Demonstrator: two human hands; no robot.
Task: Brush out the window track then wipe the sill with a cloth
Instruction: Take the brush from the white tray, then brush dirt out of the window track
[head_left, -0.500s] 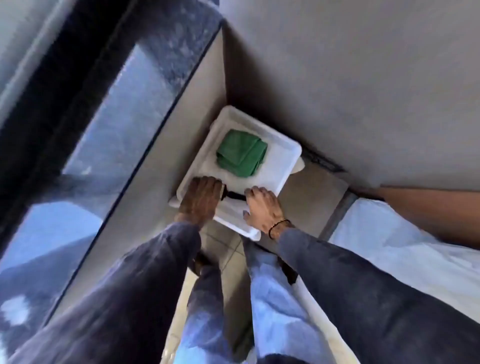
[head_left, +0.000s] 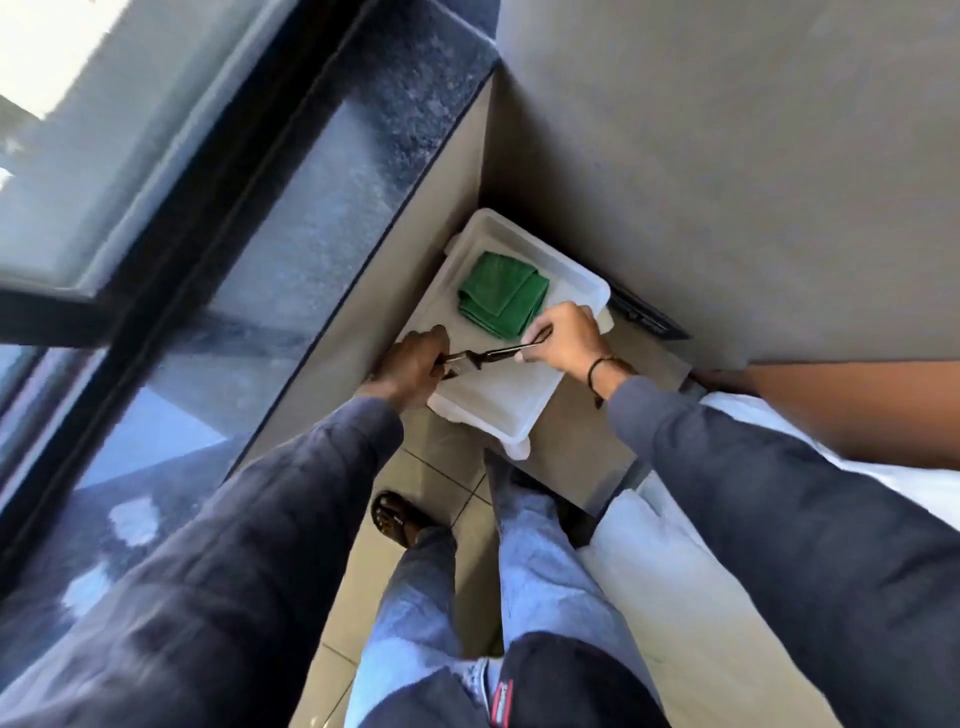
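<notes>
A small brush (head_left: 480, 357) with a dark handle and metal ferrule is held level above a white plastic tray (head_left: 498, 410) on the floor. My left hand (head_left: 415, 364) is closed around the bristle end, and my right hand (head_left: 563, 340) pinches the handle end. A folded green cloth (head_left: 501, 293) lies in the far part of the tray. The dark speckled stone sill (head_left: 332, 171) runs diagonally on the left, beside the black window frame (head_left: 208, 192) and track.
The tray sits in a corner between the beige wall under the sill and a grey wall (head_left: 727, 182). A white-covered bed (head_left: 685, 571) edges in at the right. My legs and a sandalled foot (head_left: 397, 519) stand on the tiled floor below.
The brush has come up off the tray between both hands. My right hand has moved to the right along the handle. The view has tilted so more of the sill shows.
</notes>
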